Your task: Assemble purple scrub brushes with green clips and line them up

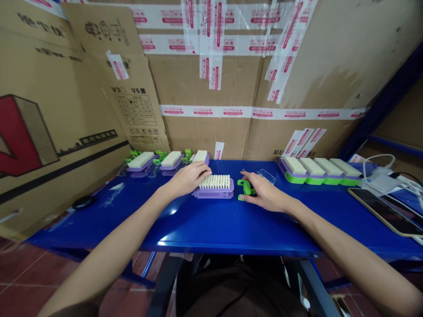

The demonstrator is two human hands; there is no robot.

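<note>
My left hand (190, 178) has its fingers closed on the left end of a purple brush (214, 193) with cream bristles facing up, at the middle of the blue table. To the right of that brush, my right hand (264, 191) holds a green plastic part (245, 188) between thumb and fingers, close to the tabletop. A clear plastic piece (267, 176) lies just behind my right hand. The brush and the green part are apart.
Purple brushes (171, 160) with green and clear parts stand at the back left. Several green-based brushes (313, 171) line the back right. A phone (385, 211), white cables and a black round object (83, 202) lie nearer the sides. Cardboard (205, 88) walls the back.
</note>
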